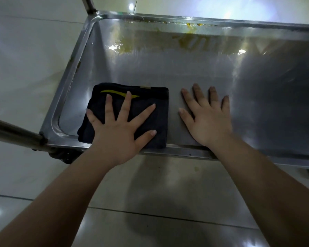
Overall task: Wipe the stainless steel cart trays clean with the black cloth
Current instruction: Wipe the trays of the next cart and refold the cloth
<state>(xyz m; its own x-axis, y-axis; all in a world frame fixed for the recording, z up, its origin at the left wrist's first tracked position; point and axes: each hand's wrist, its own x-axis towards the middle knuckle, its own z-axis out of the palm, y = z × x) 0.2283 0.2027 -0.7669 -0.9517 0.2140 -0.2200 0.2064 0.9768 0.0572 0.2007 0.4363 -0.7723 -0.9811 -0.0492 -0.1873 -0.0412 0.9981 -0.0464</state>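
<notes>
A folded black cloth with a yellow stripe lies in the near left corner of the stainless steel cart tray. My left hand rests flat on top of the cloth with its fingers spread wide. My right hand lies flat on the bare tray floor just right of the cloth, palm down, fingers apart, holding nothing. Yellow-brown smears stain the tray's far side and its far rim.
A cart handle bar runs off to the left at the near corner, and an upright post rises at the far left corner. A dark caster sits below the near left corner. Glossy pale floor tiles surround the cart.
</notes>
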